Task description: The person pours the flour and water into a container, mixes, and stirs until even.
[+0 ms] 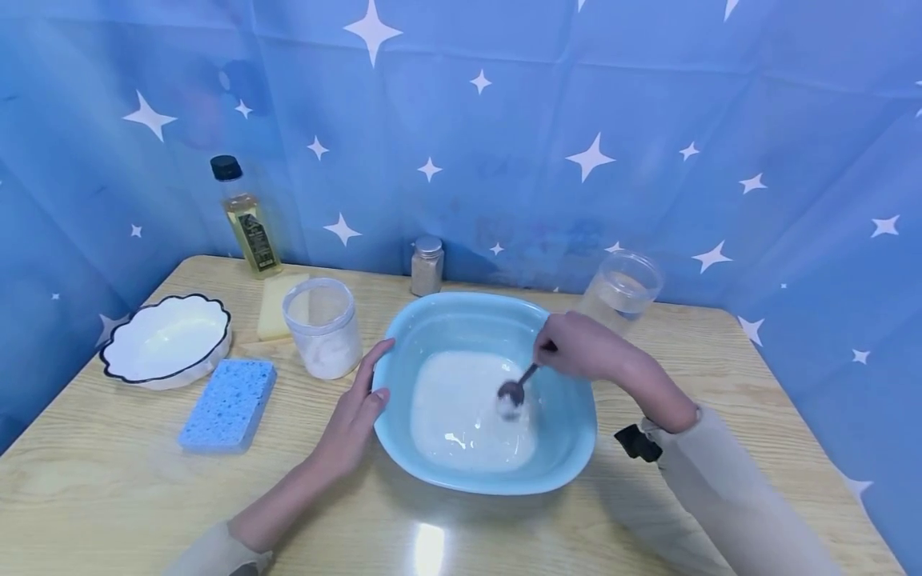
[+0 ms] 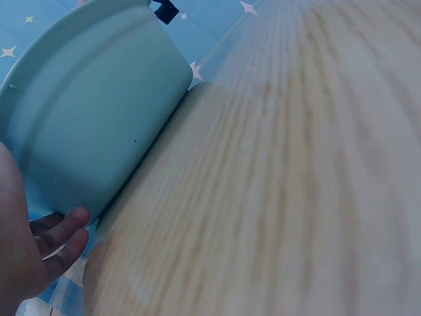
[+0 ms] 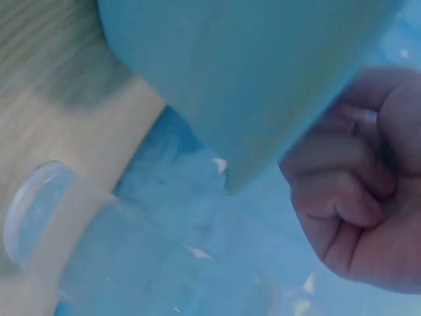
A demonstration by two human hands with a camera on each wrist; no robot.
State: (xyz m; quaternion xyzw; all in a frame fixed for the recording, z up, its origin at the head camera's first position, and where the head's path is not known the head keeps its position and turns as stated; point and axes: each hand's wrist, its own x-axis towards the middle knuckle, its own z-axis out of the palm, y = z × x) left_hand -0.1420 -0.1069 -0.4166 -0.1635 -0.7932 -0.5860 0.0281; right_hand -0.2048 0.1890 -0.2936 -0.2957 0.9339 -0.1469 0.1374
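Note:
A light blue basin (image 1: pixel 576 432) holds a milky white liquid (image 1: pixel 461 408). At its left side my left hand (image 1: pixel 353 416) holds the rim. In the left wrist view, several bent fingers (image 2: pixel 62 240) lie by the basin's outer wall. My right hand (image 1: pixel 579 344) grips the handle of a dark spoon (image 1: pixel 511 392) over the basin. White stuff shows at the spoon's bowl, which is blurred at the liquid's surface. Curled fingers (image 3: pixel 342 191) of that hand appear in the right wrist view, where the spoon is hidden.
Left of the basin stand a jar of white powder (image 1: pixel 327 344), a blue sponge (image 1: pixel 229 406), a yellow sponge (image 1: pixel 277 308) and a white scalloped bowl (image 1: pixel 169 340). Behind are an oil bottle (image 1: pixel 252 228) and a small capped jar (image 1: pixel 427 268). A clear water container (image 1: pixel 623 292) stands behind my right hand.

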